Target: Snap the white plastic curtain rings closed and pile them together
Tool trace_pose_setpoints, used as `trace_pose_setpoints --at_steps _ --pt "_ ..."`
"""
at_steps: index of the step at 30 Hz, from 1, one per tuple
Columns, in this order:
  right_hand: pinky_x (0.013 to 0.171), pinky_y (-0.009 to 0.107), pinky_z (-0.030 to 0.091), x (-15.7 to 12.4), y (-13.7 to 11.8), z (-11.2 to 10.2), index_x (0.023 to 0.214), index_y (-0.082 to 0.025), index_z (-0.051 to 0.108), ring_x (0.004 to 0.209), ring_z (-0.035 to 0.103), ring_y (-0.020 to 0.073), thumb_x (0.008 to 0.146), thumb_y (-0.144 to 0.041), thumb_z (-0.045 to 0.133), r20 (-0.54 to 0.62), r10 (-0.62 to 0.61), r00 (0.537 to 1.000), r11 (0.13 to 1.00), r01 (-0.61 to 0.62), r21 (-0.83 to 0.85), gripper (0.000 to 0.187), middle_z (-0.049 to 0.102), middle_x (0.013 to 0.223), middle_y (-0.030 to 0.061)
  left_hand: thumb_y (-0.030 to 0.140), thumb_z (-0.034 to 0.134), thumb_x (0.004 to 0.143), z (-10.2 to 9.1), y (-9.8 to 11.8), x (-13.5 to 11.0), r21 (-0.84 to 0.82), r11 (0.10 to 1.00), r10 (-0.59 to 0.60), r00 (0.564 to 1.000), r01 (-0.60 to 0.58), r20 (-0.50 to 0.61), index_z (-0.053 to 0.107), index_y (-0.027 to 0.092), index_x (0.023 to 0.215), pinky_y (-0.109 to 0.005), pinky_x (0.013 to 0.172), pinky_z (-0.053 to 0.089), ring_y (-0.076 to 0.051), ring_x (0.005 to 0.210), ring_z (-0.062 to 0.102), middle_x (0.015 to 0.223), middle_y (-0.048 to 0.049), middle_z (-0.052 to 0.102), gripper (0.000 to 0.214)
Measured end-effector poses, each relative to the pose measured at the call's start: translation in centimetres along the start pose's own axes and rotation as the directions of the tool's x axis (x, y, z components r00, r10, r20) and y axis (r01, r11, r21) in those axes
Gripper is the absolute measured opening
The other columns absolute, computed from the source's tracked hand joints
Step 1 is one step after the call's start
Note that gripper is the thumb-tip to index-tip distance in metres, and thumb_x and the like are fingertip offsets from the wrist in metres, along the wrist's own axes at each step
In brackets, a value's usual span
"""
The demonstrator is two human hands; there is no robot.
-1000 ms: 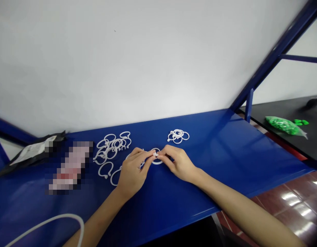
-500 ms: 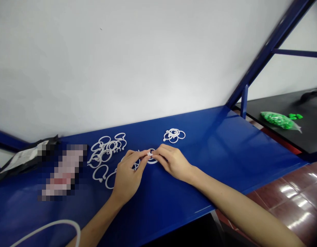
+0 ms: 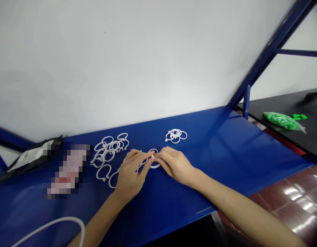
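Note:
My left hand (image 3: 130, 175) and my right hand (image 3: 173, 164) meet fingertip to fingertip over a blue shelf (image 3: 220, 151). Both pinch the same white plastic ring (image 3: 153, 158) at its open ends, just above the shelf. A loose heap of white rings (image 3: 109, 151) lies to the left of my left hand, some partly hidden under it. A smaller cluster of white rings (image 3: 175, 135) sits behind my right hand, near the wall.
A black packet (image 3: 29, 156) and a blurred-out item (image 3: 68, 169) lie at the shelf's left. A white curved tube (image 3: 52, 224) crosses the bottom left corner. On a black table to the right rests a bag of green pieces (image 3: 281, 120). A blue diagonal strut (image 3: 266, 58) rises at the right.
Both hands keep pinching the white ring and have barely shifted; the view has moved slightly.

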State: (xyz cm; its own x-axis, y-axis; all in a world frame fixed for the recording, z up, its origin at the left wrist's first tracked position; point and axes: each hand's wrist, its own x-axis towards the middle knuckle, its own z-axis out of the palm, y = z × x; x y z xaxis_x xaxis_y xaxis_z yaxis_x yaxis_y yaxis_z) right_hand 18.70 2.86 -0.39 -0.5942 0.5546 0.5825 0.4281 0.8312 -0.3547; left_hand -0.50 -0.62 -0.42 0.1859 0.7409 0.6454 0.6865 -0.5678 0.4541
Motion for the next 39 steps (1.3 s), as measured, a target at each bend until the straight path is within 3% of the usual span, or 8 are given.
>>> trace_pose_setpoints --at_steps 4,7,16,20,23,29,33,39 --pt "0.079 0.032 0.051 0.9 1.8 -0.3 0.1 -0.019 0.068 0.086 0.061 0.019 0.104 -0.03 0.049 -0.097 0.11 0.989 0.987 -0.121 -0.111 0.023 0.069 0.092 0.0073 0.029 0.06 0.096 0.5 -1.4 0.0 0.218 0.976 -0.045 0.997 0.029 0.066 0.065 0.017 0.125 -0.044 0.092 0.051 -0.025 0.101 0.062 0.109 -0.0076 0.074 0.032" --pt "0.081 0.036 0.051 1.2 4.2 -0.9 0.099 -0.019 0.071 0.089 0.057 0.0228 0.103 -0.029 0.05 -0.21 0.203 0.956 0.939 -0.251 -0.236 0.023 0.069 0.094 0.0091 0.03 0.065 0.092 1.2 -2.3 -0.4 0.337 0.941 -0.044 0.981 -0.022 0.187 0.07 0.019 0.117 -0.048 0.092 0.049 -0.03 0.107 0.059 0.113 -0.0092 0.071 0.027" --pt "0.086 0.046 0.052 1.0 7.1 -0.5 0.121 -0.017 0.071 0.097 0.054 0.03 0.1 -0.028 0.053 -0.237 0.333 0.912 0.824 -0.404 -0.396 0.03 0.067 0.103 0.0139 0.018 0.058 0.095 1.3 -1.9 -0.4 0.299 0.942 0.085 0.968 -0.156 0.238 0.072 0.021 0.093 -0.046 0.089 0.045 -0.028 0.104 0.056 0.107 -0.006 0.073 0.015" --pt "0.089 0.046 0.051 1.0 5.8 -0.6 0.118 -0.018 0.071 0.099 0.053 0.0293 0.101 -0.027 0.052 -0.24 0.286 0.928 0.883 -0.352 -0.309 0.027 0.067 0.103 0.0131 0.02 0.054 0.097 0.7 -0.9 0.0 0.143 0.987 0.039 0.977 -0.07 0.208 0.068 0.021 0.095 -0.044 0.089 0.045 -0.025 0.1 0.058 0.101 -0.0039 0.073 0.014" --pt "0.093 0.045 0.051 1.0 4.1 -0.8 0.116 -0.02 0.069 0.102 0.056 0.0263 0.101 -0.025 0.051 -0.2 0.22 0.955 0.953 -0.254 -0.163 0.024 0.067 0.106 0.0108 0.024 0.052 0.099 0.2 -0.3 0.4 -0.048 0.993 -0.093 0.977 0.104 0.192 0.065 0.022 0.094 -0.04 0.087 0.048 -0.021 0.095 0.061 0.094 -0.0026 0.072 0.015" --pt "0.09 0.038 0.054 0.8 1.4 -0.1 0.12 -0.022 0.063 0.099 0.066 0.0191 0.1 -0.023 0.051 -0.054 0.156 0.986 0.969 -0.142 0.203 0.023 0.07 0.112 0.0076 0.04 0.05 0.099 -0.6 -0.3 0.8 -0.406 0.758 -0.393 0.854 0.51 0.34 0.06 0.022 0.097 -0.033 0.08 0.053 -0.017 0.085 0.067 0.09 -0.0015 0.071 0.021" --pt "0.071 0.029 0.055 0.7 1.0 0.3 0.108 -0.021 0.066 0.075 0.067 0.0141 0.1 -0.027 0.056 -0.026 0.308 0.951 0.901 -0.282 0.33 0.014 0.073 0.095 0.0035 0.037 0.052 0.097 -0.4 -0.2 0.6 -0.501 0.688 -0.401 0.851 0.525 0.34 0.058 0.022 0.101 -0.031 0.076 0.056 -0.015 0.08 0.068 0.086 -0.0011 0.07 0.017" --pt "0.071 0.027 0.055 0.6 0.4 0.2 0.114 -0.02 0.065 0.078 0.069 0.0139 0.1 -0.027 0.056 -0.011 0.294 0.956 0.895 -0.272 0.353 0.018 0.075 0.097 0.0042 0.032 0.053 0.096 0.0 -0.1 0.5 -0.343 0.825 -0.399 0.893 0.449 0.211 0.062 0.022 0.105 -0.03 0.07 0.057 -0.016 0.076 0.07 0.092 -0.0027 0.074 0.016"
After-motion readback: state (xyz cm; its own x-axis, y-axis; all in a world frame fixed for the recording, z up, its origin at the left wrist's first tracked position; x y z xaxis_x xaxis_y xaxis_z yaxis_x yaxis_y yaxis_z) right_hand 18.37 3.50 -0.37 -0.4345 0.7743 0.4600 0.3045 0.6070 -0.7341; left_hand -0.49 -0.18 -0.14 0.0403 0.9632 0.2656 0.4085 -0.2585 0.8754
